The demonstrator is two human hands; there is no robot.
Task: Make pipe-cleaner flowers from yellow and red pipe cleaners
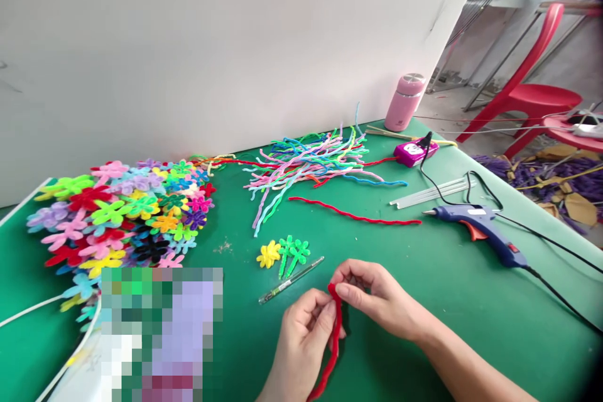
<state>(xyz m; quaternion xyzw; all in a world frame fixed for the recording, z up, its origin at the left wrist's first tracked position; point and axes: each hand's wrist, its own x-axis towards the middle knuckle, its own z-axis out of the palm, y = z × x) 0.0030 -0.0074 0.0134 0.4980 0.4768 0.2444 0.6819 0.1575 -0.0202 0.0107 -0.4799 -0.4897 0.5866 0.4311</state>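
Both hands pinch one red pipe cleaner (pixel 335 342) close to its upper end, above the green table. My left hand (pixel 304 339) grips it a little lower, with thumb and fingers together. At the bent tip, my right hand (pixel 370 292) holds it between thumb and forefinger. The pipe cleaner's tail hangs down past the bottom edge of the view. Just beyond my hands lie a clear pen (pixel 291 281), a yellow fuzzy flower (pixel 268 254) and two green fuzzy flowers (pixel 294 252). Farther back, another red pipe cleaner (pixel 353 212) stretches across the table.
A large heap of colourful fuzzy flowers (pixel 127 207) fills the left side. Loose pipe cleaners (pixel 311 160) are piled at the back. To the right lie a blue glue gun (pixel 480 226) with its cord, glue sticks (pixel 428 193) and a purple box (pixel 415 152). A pink flask (pixel 405 102) stands behind.
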